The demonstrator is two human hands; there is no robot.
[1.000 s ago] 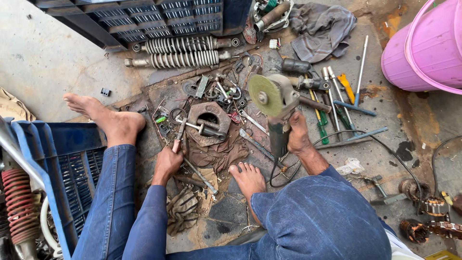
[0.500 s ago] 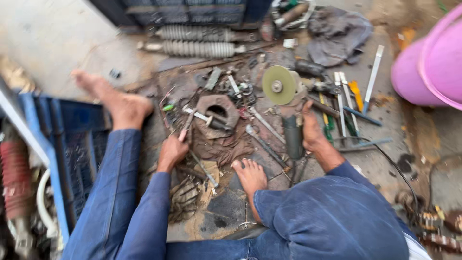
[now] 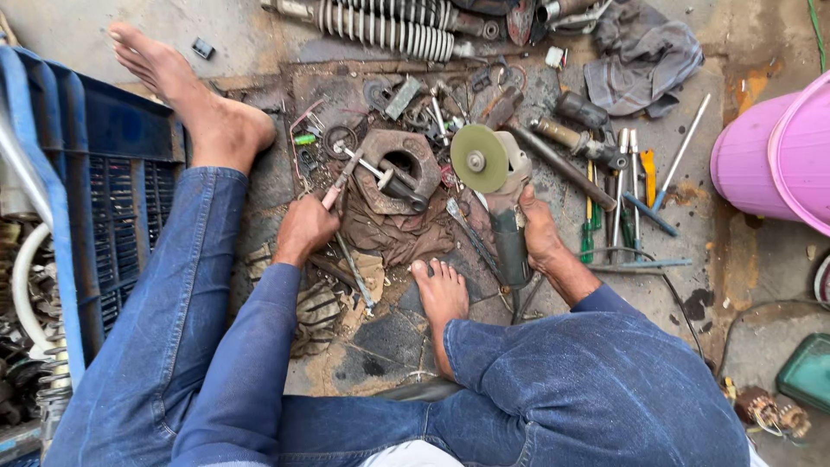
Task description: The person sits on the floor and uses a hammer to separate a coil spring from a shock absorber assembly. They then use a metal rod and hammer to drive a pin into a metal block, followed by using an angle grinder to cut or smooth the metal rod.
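- The right hand (image 3: pixel 538 235) has its fingers clamped around the dark body of one angle grinder (image 3: pixel 501 207); the grinder's green disc (image 3: pixel 478 158) faces up.
- The left hand (image 3: pixel 304 229) has its fingers closed on the handles of one pair of pliers (image 3: pixel 341 179), which point toward the rusty metal part (image 3: pixel 399 169).
- This one rusty part, with a round hole, lies on the floor between the two hands, on a brown rag (image 3: pixel 389 235), just beside the disc.
- Two bare feet are seen: one (image 3: pixel 220 121) near the blue crate (image 3: pixel 112 190), one (image 3: pixel 443 294) below the grinder.
- To the right lie several screwdrivers (image 3: pixel 618 195), too crowded to count exactly.
- One coil spring (image 3: pixel 385 26) lies at the top, one grey cloth (image 3: pixel 644 56) beside it, and one pink bucket (image 3: pixel 778 156) stands at the right edge.
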